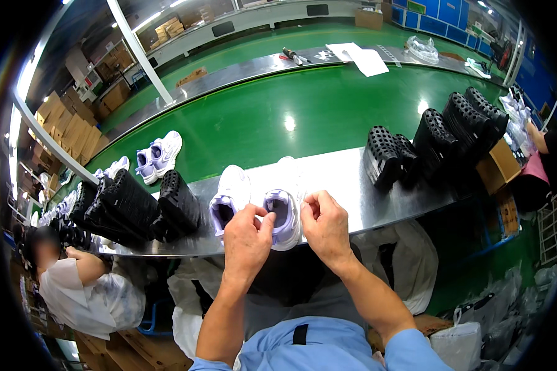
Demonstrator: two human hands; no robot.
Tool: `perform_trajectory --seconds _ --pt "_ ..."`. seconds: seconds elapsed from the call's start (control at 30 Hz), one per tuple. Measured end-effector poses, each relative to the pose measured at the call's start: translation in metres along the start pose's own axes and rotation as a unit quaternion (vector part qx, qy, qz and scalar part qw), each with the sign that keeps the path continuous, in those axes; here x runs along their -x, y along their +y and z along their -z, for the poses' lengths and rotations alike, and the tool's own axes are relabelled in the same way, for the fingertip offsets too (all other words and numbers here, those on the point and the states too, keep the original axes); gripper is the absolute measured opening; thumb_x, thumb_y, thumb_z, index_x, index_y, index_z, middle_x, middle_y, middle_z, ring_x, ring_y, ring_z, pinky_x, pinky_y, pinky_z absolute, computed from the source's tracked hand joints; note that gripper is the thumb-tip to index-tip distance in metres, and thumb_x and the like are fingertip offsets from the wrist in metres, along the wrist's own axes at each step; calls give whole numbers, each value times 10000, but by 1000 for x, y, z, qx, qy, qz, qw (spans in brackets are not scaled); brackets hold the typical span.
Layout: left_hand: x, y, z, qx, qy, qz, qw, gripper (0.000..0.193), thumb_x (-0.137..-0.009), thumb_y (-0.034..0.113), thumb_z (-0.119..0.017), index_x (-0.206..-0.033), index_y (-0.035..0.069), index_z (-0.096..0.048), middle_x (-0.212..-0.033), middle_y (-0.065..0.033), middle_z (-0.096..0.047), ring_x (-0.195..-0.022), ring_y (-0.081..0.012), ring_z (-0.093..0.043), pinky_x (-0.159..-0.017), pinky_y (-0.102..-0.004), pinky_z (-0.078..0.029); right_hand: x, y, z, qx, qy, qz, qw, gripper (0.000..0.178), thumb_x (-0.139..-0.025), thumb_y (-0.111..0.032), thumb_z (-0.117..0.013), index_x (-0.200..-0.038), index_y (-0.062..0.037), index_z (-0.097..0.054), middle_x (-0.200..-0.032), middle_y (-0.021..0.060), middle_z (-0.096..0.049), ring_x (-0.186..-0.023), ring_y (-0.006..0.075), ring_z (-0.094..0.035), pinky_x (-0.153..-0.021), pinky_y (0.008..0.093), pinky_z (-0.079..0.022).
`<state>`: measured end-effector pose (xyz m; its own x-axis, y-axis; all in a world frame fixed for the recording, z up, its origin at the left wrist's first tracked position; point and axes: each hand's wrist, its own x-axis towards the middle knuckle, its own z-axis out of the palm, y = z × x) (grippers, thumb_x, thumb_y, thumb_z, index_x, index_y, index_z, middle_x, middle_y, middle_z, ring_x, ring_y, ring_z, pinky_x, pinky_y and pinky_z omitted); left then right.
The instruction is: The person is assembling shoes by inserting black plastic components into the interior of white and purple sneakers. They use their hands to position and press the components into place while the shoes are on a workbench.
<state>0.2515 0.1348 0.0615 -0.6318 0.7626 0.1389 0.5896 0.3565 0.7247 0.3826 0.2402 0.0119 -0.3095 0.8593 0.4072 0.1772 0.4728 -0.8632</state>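
Note:
Two white and lavender sneakers stand side by side before me, toes pointing away. My left hand [248, 240] is in front of the gap between them, its thumb and forefinger curled together near the heel opening of the right sneaker [283, 221]. It partly covers the left sneaker [232, 190]. My right hand [325, 230] hovers just beside the right sneaker's outer side, fingers bent into a pinch. Whatever lies between the fingertips of either hand is too small to make out.
A green conveyor belt [260, 123] runs beyond the metal ledge [377, 210]. Black perforated shoe forms stand left [129, 201] and right [436, 139]. Another sneaker pair [161, 156] sits on the belt. White paper [362, 59] lies on the far rail. A co-worker [90, 290] sits at left.

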Motion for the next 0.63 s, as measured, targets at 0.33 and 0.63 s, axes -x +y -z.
perform_trajectory --seconds 0.33,0.63 --pt "5 -26 4 -44 -97 -152 983 277 -854 178 -864 -1016 13 -709 -938 -156 -600 -826 -312 -644 -740 -410 -528 -17 30 2 -316 -190 -303 879 89 -945 -58 -661 -1019 -10 -670 -790 41 -667 -620 102 -606 -561 237 -477" --pt "18 -26 -8 -61 -57 -175 981 291 -859 181 -868 -1050 29 -711 -1001 -148 -618 -833 -293 -666 -760 -407 -554 -14 1 4 -86 -61 -62 992 177 -944 -100 -749 -1070 3 -679 -882 71 -739 -769 152 -698 -707 315 -562"
